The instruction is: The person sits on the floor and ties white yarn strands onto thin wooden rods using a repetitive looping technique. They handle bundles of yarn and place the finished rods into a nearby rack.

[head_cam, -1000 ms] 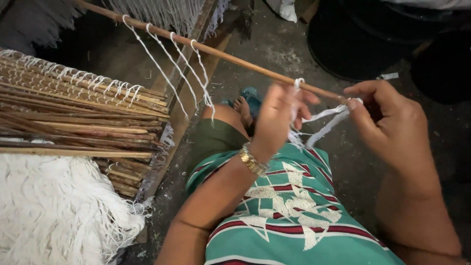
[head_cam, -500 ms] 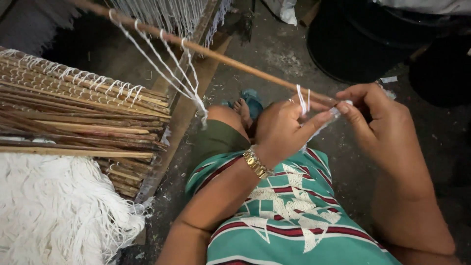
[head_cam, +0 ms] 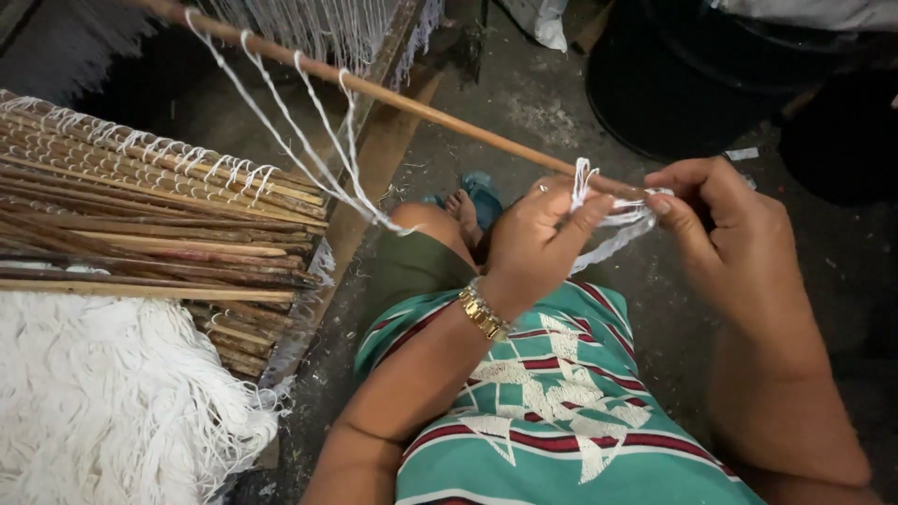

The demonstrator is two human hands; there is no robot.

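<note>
A gritty concrete floor (head_cam: 561, 122) lies below, with a stack of wooden rods (head_cam: 140, 234) and fringed white weaving (head_cam: 103, 411) alongside. Left hand (head_cam: 533, 238) and right hand (head_cam: 725, 234) pinch white cord (head_cam: 617, 220) looped on a slanting wooden stick (head_cam: 421, 105); its tip is hidden behind the fingers.

A stack of thin brown sticks (head_cam: 140, 224), laced with white thread, lies at the left. Near it, a heap of white fringe (head_cam: 103, 402) fills the near-left corner. A wooden beam (head_cam: 374, 159) runs between sticks and the grey floor (head_cam: 552, 112). A dark round tub (head_cam: 692, 84) stands far right. White threads (head_cam: 309, 23) hang at the far edge.
</note>
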